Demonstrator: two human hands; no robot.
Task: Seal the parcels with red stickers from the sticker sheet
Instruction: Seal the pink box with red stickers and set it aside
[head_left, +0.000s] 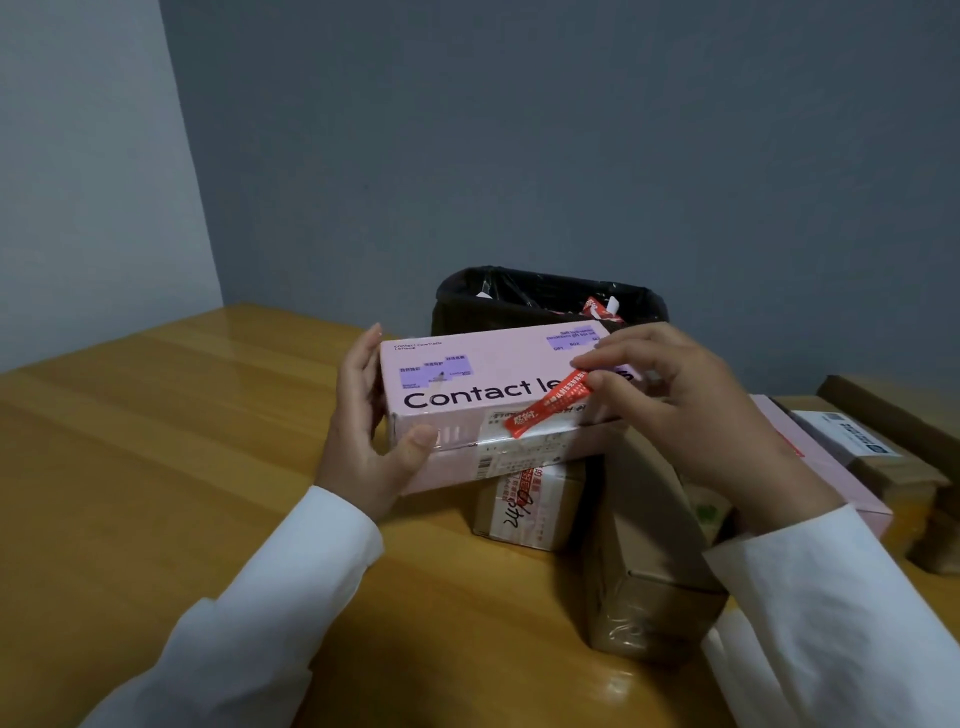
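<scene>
My left hand (371, 431) gripped the left end of the pink parcel (478, 384), fingers curled over the far top edge and thumb pressed on the near face close to the corner. The parcel sat tilted, its right part propped on the brown boxes beneath, the small taped box (524, 509) and the taller brown box (649, 545). My right hand (691, 415) hovered over the parcel's right half, thumb and forefinger pinching the upper end of a red sticker (550, 402); the other fingers were loosely spread. The sticker ran diagonally down across the near top edge, its lower end lying on the clear tape over the front seam. The wooden table (156, 467) lay open to the left and toward me. To the right, another pink parcel (831, 467) and stacked brown boxes (893, 457) crowded the edge. Behind the parcel stood a black-lined bin (545, 296), close against the wall. I could not see the sticker sheet.
</scene>
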